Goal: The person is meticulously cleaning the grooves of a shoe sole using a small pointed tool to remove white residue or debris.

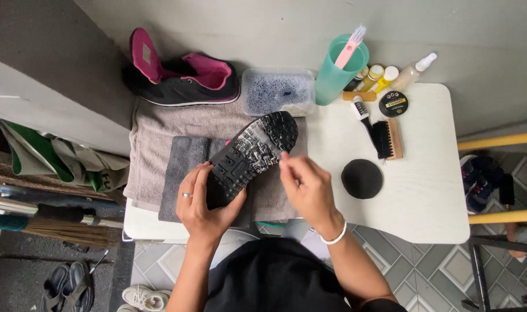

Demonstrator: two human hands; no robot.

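Sole up and foamy: the black shoe point(252, 157) is tipped over at the centre of the white table point(431, 190), hovering above the grey towel point(185, 159). The left hand point(203, 202) is wrapped round its heel end at seven o'clock, fingers clamped on the edge of the sole. The right hand point(310, 188) comes in from five o'clock, fingertips pinched together against the suds near the toe. There may be a small cloth or brush in that pinch, but I can't make it out from here. The other shoe point(182, 78), pink-lined, waits at eleven o'clock beside the clear tub of soapy water point(278, 91). At one o'clock stands the green cup point(338, 72) with a pink brush in it, then the wooden brush point(388, 138) at two, the black dome-shaped pad point(362, 178) at three. The risk, I'd say, is grip: a wet, soapy sole held by one end could slide out of that left hand, or a hard scrub could flick foam beyond the towel.
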